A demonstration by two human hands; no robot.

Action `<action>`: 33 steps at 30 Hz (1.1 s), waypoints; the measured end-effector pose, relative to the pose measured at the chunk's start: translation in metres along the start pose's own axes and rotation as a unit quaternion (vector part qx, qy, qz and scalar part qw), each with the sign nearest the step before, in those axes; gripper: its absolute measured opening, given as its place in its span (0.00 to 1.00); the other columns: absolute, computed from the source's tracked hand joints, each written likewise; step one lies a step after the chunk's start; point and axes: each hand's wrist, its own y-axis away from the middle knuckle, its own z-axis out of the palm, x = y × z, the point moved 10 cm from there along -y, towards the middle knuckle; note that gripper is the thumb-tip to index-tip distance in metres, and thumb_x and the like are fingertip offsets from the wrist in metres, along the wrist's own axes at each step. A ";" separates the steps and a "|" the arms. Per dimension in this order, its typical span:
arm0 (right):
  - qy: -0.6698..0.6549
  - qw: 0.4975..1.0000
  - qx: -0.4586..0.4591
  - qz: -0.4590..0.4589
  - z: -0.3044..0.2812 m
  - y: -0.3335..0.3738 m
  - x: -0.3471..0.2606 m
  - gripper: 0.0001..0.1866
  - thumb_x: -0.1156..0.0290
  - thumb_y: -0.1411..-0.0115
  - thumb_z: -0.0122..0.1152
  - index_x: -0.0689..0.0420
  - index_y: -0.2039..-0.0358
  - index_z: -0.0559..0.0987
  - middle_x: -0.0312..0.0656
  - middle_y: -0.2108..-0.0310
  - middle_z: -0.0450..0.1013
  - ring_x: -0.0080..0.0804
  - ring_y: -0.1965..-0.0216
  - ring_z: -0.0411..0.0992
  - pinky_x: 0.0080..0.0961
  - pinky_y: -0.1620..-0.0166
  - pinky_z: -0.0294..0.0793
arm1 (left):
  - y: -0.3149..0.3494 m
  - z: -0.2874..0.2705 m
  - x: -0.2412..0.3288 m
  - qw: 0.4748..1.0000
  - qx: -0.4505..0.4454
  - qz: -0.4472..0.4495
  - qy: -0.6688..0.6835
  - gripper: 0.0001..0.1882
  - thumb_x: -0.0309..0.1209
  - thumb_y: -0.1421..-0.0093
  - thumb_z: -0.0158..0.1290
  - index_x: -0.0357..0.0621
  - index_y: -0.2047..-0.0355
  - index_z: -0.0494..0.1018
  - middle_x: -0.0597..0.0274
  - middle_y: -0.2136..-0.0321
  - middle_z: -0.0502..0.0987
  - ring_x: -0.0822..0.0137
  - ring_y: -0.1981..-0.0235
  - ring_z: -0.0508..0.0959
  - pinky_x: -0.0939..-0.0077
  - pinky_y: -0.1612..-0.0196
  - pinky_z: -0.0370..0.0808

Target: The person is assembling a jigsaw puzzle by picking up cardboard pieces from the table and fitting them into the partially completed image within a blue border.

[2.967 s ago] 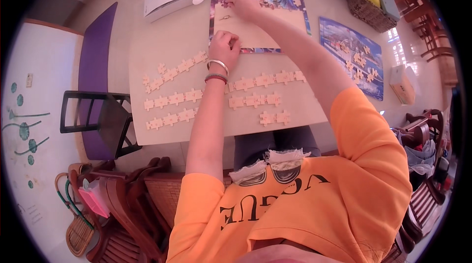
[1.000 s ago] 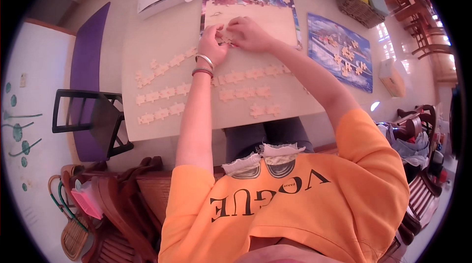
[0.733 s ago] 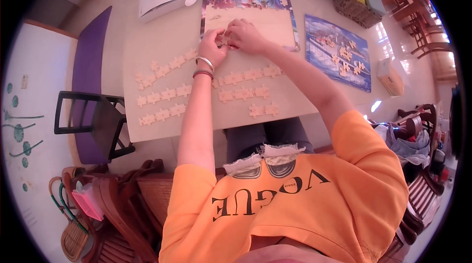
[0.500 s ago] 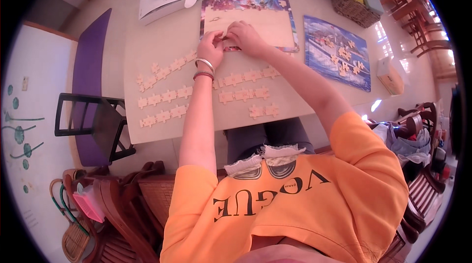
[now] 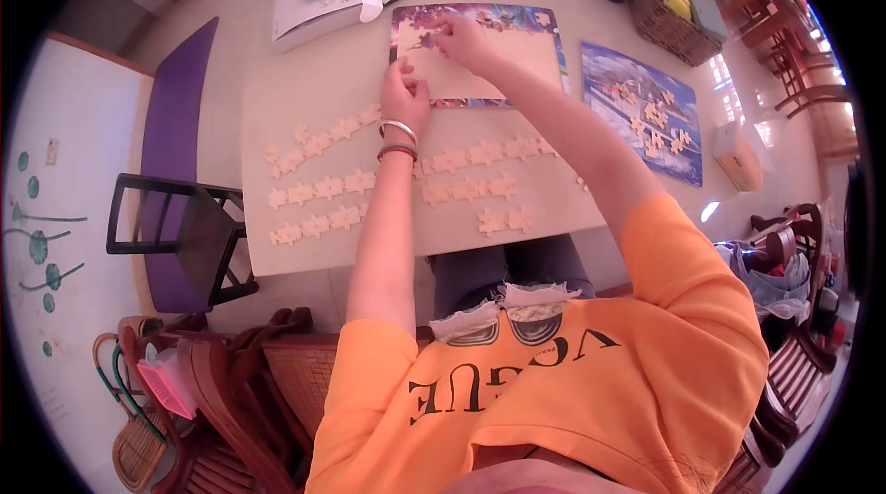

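By the closed fingers of the right hand (image 5: 466, 43), a small puzzle piece (image 5: 427, 39) with a purplish face is pinched; its exact outline is too blurred to be told. It is held over the ten o'clock part of the puzzle board (image 5: 498, 69), whose middle is flat, smooth and pale, and whose border is filled with colourful printed parts. At the board's eight o'clock corner the left hand (image 5: 406, 99) is placed, its fingers slightly bent, with thumb and forefinger apart. Its wrist is circled by a shiny silvery bangle (image 5: 398, 130) and a red band (image 5: 397, 152).

Towards six and seven o'clock, knobbed pale pieces (image 5: 471, 157) are laid in rows on the smooth bench (image 5: 277, 97). At four o'clock, more pieces are scattered on a glossy blue picture board (image 5: 678, 166); at two o'clock a woven basket (image 5: 660, 23) is seen.

Half a second ago, both hands were brought together at the board's lower left; now the right one has been moved upward and they are separated.
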 end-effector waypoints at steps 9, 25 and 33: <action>0.131 0.974 0.174 0.061 0.007 -0.053 0.000 0.11 0.66 0.52 0.58 0.55 0.68 0.79 0.43 0.72 0.76 0.34 0.70 0.75 0.29 0.64 0.74 | -0.002 0.008 0.006 0.998 -0.022 0.056 -0.028 0.15 0.21 0.48 0.48 0.38 0.59 0.69 0.56 0.66 0.74 0.66 0.70 0.76 0.75 0.65 0.74; 0.145 0.979 0.143 0.021 -0.008 -0.053 0.004 0.11 0.63 0.52 0.60 0.55 0.70 0.79 0.44 0.69 0.75 0.40 0.67 0.74 0.32 0.59 0.72 | -0.003 0.016 0.013 0.998 -0.033 0.058 -0.022 0.13 0.20 0.50 0.49 0.37 0.61 0.70 0.54 0.67 0.74 0.65 0.70 0.75 0.75 0.65 0.74; 0.239 0.941 0.150 -0.188 0.002 -0.030 -0.025 0.09 0.65 0.51 0.58 0.53 0.69 0.80 0.35 0.61 0.74 0.34 0.54 0.66 0.32 0.52 0.65 | -0.001 0.013 0.006 0.998 -0.035 0.041 -0.023 0.14 0.20 0.50 0.49 0.36 0.61 0.70 0.54 0.67 0.74 0.67 0.70 0.76 0.76 0.65 0.75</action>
